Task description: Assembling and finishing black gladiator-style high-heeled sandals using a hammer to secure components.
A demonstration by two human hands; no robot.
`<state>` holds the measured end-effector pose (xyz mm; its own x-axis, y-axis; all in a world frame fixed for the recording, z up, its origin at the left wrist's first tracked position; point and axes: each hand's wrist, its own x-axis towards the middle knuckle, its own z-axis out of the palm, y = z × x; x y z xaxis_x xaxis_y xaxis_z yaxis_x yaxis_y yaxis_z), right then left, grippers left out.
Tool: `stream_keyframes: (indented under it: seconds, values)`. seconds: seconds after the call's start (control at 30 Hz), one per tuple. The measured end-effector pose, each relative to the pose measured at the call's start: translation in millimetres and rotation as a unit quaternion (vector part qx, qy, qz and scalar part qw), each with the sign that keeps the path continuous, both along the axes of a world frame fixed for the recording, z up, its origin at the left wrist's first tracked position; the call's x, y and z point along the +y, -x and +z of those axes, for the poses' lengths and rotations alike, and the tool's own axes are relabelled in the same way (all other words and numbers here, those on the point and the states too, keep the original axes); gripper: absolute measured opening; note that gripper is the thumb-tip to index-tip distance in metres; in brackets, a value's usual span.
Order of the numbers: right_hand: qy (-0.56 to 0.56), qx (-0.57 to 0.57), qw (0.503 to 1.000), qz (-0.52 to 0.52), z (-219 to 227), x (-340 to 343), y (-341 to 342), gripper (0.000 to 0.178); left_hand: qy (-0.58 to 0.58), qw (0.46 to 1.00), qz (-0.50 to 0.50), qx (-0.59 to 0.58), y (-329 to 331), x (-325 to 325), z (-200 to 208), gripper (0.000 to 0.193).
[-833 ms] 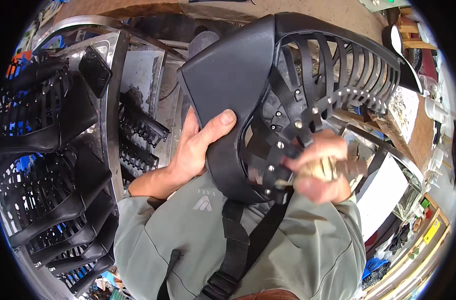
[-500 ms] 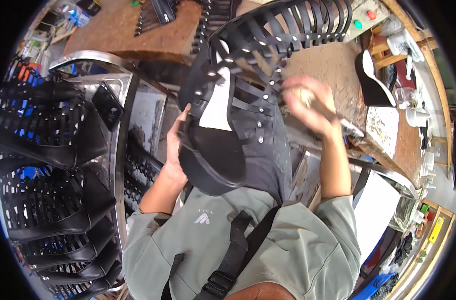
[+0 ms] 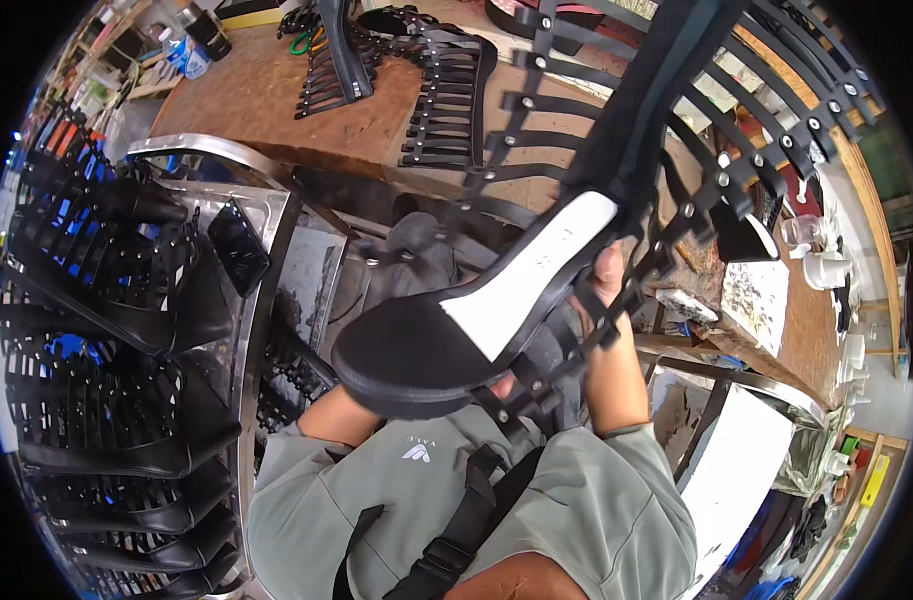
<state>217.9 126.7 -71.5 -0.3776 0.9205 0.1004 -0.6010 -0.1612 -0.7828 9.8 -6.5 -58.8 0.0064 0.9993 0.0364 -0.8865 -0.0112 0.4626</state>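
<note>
A tall black strappy sandal (image 3: pixel 407 350) with a white insole strip is held up in front of me. Its toe points to the lower left. The long shaft stretches to the upper right, its studded side straps hanging spread apart. From beneath the sole, my left hand (image 3: pixel 504 386) supports the front part; only a fingertip shows at the sole's edge, the rest being hidden by the shoe. My right hand (image 3: pixel 607 275) is closed round the heel side, partly covered by straps. Whether it also holds something small is hidden.
At left a metal rack (image 3: pixel 245 390) carries several similar black sandals (image 3: pixel 107 460) and a dark phone (image 3: pixel 239 248). More strappy uppers (image 3: pixel 447 110) lie on the brown workbench (image 3: pixel 247 100). A wedge sole (image 3: pixel 745 235) stands at right, above a white panel (image 3: pixel 742 450).
The sandal has turned so its shaft leans to the upper right and its straps swing outward. My right hand, apart from it before with something pale, now grips it; my left hand has gone underneath.
</note>
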Motion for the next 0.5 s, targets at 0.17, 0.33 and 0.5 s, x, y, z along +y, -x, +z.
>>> stream_keyframes:
  seconds: [0.17,0.33,0.5]
  values:
    - [-0.033,-0.044,0.995,-0.077,37,-27,-19,0.058,-0.05,0.961,0.176,0.21,3,0,27,0.073]
    - [-0.012,0.02,0.998,-0.053,41,-44,-32,0.052,-0.036,0.927,0.237,0.287,4,5,59,0.065]
    - [-0.009,-0.018,0.989,-0.146,65,-57,-25,0.048,-0.035,0.93,0.248,0.271,0,5,66,0.062]
